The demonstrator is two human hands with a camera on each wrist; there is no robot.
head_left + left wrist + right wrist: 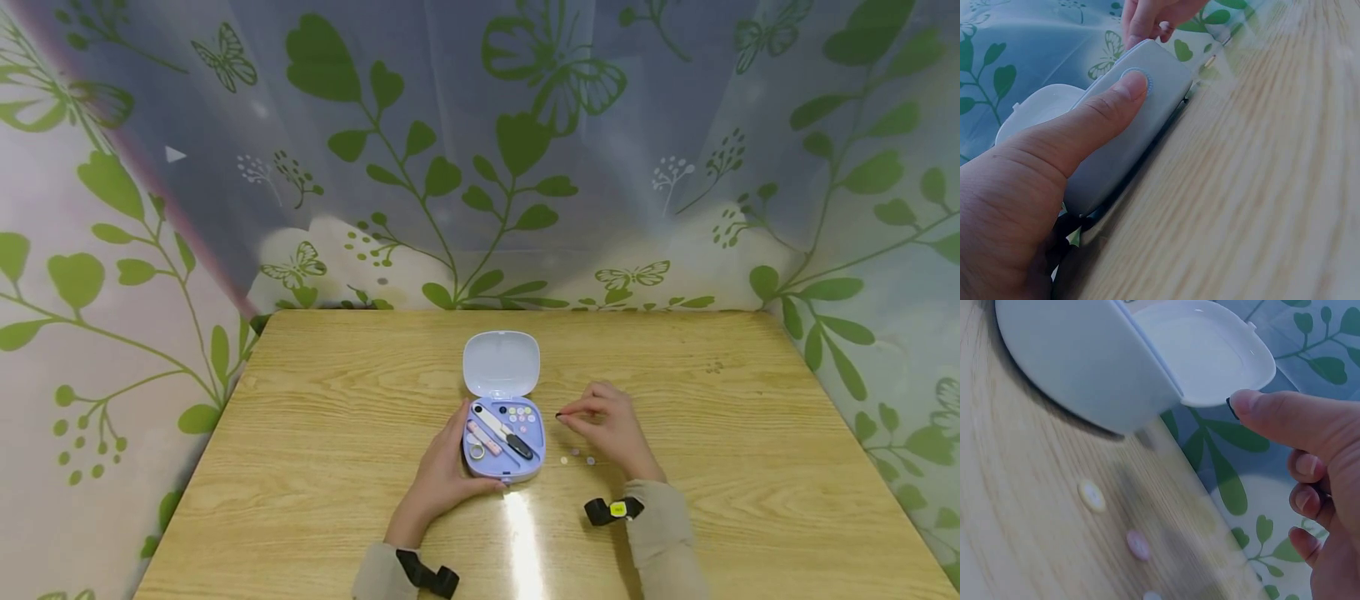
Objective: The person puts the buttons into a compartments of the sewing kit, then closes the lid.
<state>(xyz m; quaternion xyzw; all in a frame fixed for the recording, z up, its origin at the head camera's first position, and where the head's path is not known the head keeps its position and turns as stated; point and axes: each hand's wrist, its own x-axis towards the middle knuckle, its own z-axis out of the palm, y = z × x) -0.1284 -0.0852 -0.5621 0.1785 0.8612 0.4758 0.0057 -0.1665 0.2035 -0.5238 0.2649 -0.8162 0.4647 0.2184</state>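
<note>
A lavender sewing box (535,446) sits on the table with its pale lid (501,367) raised. My left hand (441,469) grips the box from the left, thumb (1107,109) pressed on the round catch at its front. Just right of the box, my right hand (613,427) pinches a small black button (1232,408) between thumb and forefinger, its edge showing. Inside the box lie a white tool with a black handle (519,447), a pink-and-white strip (483,437) and a ring-shaped item (477,451). Several pale buttons (522,419) and one dark button (502,410) fill the upper right compartment.
On the wooden table (322,433), right of the box, lie a yellowish button (1092,495), a pink button (1138,544) and a pale button (591,461). A leaf-patterned curtain (450,225) hangs along the back edge and both sides.
</note>
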